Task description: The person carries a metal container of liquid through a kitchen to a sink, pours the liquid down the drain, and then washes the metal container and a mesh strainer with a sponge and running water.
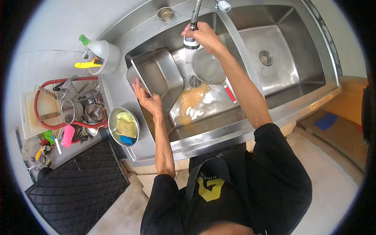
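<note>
My left hand (148, 100) grips the near left rim of a deep rectangular steel pan (156, 74), thumb at the rim and fingers along its outer side. The pan tilts in the left sink basin (203, 113). In my right hand (203, 34) is the faucet spray head (191, 41), with water coming down from it. Right of the stream, a round mesh strainer (208, 66) lies in the basin; its red and white handle (230, 94) points toward me. Orange-brown liquid (192, 100) spreads over the basin floor by the drain (193, 81).
The right basin (278, 51) has its own drain. A bowl with sponges or cloths (123, 127) sits at the left counter edge. Farther left are a bucket with a spray bottle (103, 58) and a red-rimmed rack of utensils (72, 126). A small round tin (165, 14) stands behind the sink.
</note>
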Demonstrator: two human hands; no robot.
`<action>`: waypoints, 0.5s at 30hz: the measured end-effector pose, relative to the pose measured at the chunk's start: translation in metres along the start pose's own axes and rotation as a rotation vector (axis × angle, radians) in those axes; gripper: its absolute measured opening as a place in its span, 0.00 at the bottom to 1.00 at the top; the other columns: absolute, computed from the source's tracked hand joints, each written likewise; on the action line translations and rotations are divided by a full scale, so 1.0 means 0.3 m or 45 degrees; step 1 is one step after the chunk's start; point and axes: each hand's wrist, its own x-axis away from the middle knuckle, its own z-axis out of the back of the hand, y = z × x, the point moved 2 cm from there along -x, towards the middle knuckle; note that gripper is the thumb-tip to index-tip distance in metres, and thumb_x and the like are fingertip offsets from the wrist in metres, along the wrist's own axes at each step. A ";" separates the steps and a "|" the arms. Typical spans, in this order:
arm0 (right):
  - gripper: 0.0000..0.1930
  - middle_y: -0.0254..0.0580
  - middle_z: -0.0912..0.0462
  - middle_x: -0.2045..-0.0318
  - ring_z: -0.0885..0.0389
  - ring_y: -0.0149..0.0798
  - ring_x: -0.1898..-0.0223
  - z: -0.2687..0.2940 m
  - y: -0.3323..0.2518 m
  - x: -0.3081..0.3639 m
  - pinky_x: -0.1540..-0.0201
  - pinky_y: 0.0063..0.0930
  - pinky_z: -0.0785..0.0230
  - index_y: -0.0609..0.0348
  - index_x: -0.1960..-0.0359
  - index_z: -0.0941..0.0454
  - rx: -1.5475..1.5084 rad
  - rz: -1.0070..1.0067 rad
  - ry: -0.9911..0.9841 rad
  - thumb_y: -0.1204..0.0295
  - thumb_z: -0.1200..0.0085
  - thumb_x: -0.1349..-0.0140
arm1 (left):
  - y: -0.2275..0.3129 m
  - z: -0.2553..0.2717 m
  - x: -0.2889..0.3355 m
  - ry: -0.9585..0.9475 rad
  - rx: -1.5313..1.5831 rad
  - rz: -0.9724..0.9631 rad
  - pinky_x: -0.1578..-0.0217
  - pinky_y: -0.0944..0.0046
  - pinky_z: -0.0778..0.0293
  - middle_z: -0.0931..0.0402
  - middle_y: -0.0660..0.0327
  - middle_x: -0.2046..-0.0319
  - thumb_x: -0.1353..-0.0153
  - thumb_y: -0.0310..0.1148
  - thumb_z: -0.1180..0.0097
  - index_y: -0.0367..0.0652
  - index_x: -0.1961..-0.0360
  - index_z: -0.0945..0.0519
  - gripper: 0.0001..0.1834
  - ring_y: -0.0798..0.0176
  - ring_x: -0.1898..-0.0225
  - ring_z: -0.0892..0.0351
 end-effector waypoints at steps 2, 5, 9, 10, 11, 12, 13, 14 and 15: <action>0.07 0.33 0.22 0.75 0.28 0.26 0.72 -0.008 -0.001 0.011 0.68 0.22 0.37 0.60 0.71 0.23 -0.007 0.032 0.027 0.72 0.40 0.49 | 0.013 0.007 -0.005 -0.007 -0.062 0.015 0.36 0.38 0.62 0.34 0.53 0.40 0.63 0.13 0.57 0.38 0.80 0.36 0.09 0.41 0.34 0.47; 0.07 0.32 0.22 0.76 0.29 0.25 0.73 -0.013 0.010 0.007 0.68 0.22 0.37 0.60 0.71 0.23 -0.040 0.094 0.092 0.71 0.40 0.49 | 0.026 0.012 -0.013 -0.011 -0.075 0.001 0.36 0.38 0.62 0.34 0.53 0.40 0.64 0.13 0.57 0.38 0.81 0.36 0.08 0.41 0.34 0.47; 0.08 0.32 0.22 0.75 0.28 0.25 0.72 -0.020 0.032 -0.004 0.68 0.22 0.37 0.60 0.71 0.23 -0.074 0.184 0.152 0.70 0.40 0.48 | 0.024 0.014 -0.019 0.008 -0.061 -0.008 0.36 0.38 0.62 0.33 0.53 0.40 0.64 0.14 0.57 0.38 0.81 0.36 0.08 0.42 0.34 0.47; 0.08 0.32 0.22 0.75 0.28 0.25 0.72 -0.021 0.031 -0.004 0.68 0.22 0.37 0.60 0.71 0.23 -0.075 0.184 0.152 0.70 0.40 0.48 | 0.024 0.015 -0.019 0.013 -0.055 0.003 0.36 0.37 0.62 0.33 0.52 0.40 0.64 0.14 0.57 0.38 0.81 0.37 0.08 0.42 0.34 0.47; 0.08 0.32 0.22 0.75 0.28 0.25 0.72 -0.022 0.032 -0.003 0.68 0.22 0.37 0.60 0.71 0.23 -0.058 0.175 0.165 0.70 0.40 0.48 | 0.023 0.017 -0.019 0.019 -0.049 0.014 0.36 0.37 0.63 0.34 0.52 0.40 0.64 0.14 0.57 0.38 0.81 0.37 0.08 0.41 0.34 0.48; 0.08 0.33 0.22 0.75 0.28 0.25 0.72 -0.022 0.032 -0.001 0.68 0.22 0.36 0.61 0.71 0.23 -0.042 0.166 0.179 0.69 0.40 0.47 | 0.024 0.019 -0.019 0.019 -0.049 0.013 0.36 0.37 0.63 0.34 0.52 0.40 0.64 0.14 0.57 0.38 0.81 0.37 0.08 0.41 0.34 0.48; 0.08 0.33 0.22 0.75 0.28 0.25 0.72 -0.022 0.029 0.001 0.68 0.22 0.36 0.61 0.71 0.23 -0.043 0.167 0.178 0.69 0.40 0.47 | 0.025 0.023 -0.019 0.017 -0.053 0.011 0.36 0.37 0.63 0.34 0.52 0.40 0.63 0.14 0.57 0.38 0.82 0.37 0.08 0.42 0.34 0.48; 0.08 0.33 0.21 0.75 0.28 0.25 0.72 -0.018 0.024 0.005 0.68 0.22 0.36 0.61 0.71 0.23 0.010 0.208 0.199 0.69 0.40 0.47 | 0.027 0.025 -0.020 0.015 -0.057 0.009 0.36 0.37 0.63 0.34 0.52 0.40 0.63 0.14 0.57 0.38 0.82 0.37 0.08 0.42 0.34 0.48; 0.09 0.33 0.21 0.75 0.27 0.25 0.72 -0.015 0.019 0.008 0.68 0.22 0.36 0.62 0.70 0.22 0.062 0.250 0.219 0.69 0.40 0.47 | 0.027 0.026 -0.020 0.016 -0.058 0.008 0.36 0.37 0.63 0.34 0.52 0.40 0.63 0.14 0.57 0.38 0.82 0.37 0.08 0.42 0.34 0.48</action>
